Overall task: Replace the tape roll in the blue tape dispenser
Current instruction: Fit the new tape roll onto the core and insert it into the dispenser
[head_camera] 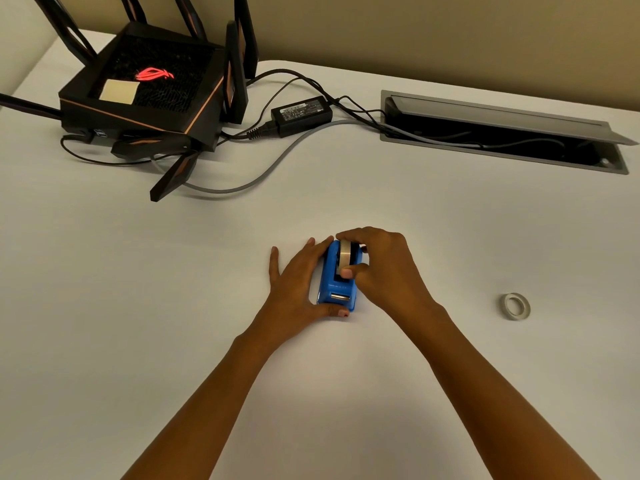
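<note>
The blue tape dispenser (pixel 337 282) sits mid-surface (pixel 173 306), long axis running 12 to 6 o'clock, cutter end nearest the person. The left hand (pixel 298 285) lies open and flat against its 9 o'clock side, steadying it. The right hand (pixel 381 268) pinches the tape roll (pixel 345 258) seated in the cradle, thumb at 6, fingers at 12. A second roll (pixel 516 305) lies well apart at 3 o'clock, nearer the right hand; nothing blocks the way.

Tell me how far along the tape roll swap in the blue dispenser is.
Done: nothing clearly; a tape roll sits in the blue dispenser, and a second roll lies flat on the table, apart to the right. In hand: the left hand braces the dispenser's side while the right hand pinches the seated roll. Left: whether that roll is going in or coming out, I cannot tell.
</note>
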### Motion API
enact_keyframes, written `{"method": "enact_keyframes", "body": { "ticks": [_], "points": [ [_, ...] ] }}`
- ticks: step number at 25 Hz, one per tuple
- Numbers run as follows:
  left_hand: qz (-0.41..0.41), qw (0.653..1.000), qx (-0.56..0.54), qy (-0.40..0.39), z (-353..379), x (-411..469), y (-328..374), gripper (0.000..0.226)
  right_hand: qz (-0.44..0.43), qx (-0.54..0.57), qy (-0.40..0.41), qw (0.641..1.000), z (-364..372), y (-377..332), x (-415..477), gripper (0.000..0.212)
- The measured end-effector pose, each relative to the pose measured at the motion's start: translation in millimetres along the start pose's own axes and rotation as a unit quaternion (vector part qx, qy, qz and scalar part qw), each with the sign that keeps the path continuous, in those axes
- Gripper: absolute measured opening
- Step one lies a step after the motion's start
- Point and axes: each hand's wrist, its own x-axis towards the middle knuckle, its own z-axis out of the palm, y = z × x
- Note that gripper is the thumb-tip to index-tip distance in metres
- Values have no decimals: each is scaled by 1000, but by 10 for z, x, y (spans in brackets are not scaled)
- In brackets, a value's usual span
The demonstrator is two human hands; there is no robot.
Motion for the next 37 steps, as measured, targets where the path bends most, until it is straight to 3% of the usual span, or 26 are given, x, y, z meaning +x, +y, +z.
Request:
{"method": "enact_keyframes", "body": {
  "ticks": [6,10,14,27,34,37],
  "points": [
    [-5,1000,20,-1,3,16,2,128,1,5,-1,1000,36,42,5,45],
    [4,1000,19,10,4,-2,10,130,-79,66,102,989,243,80,-176,43],
    [-1,999,40,3,-3,7,26,132,-93,95,170,976,371,109,-242,48],
    [-9,999,30,-9,-14,6,33,134,-14,42,5,999,-38,72,63,44],
    [-14,1000,26,-4,12,7,17,133,-24,49,18,998,31,144,85,45],
    [-13,1000,26,3,23,13,10,133,-34,84,59,994,116,163,14,44]
  ]
}}
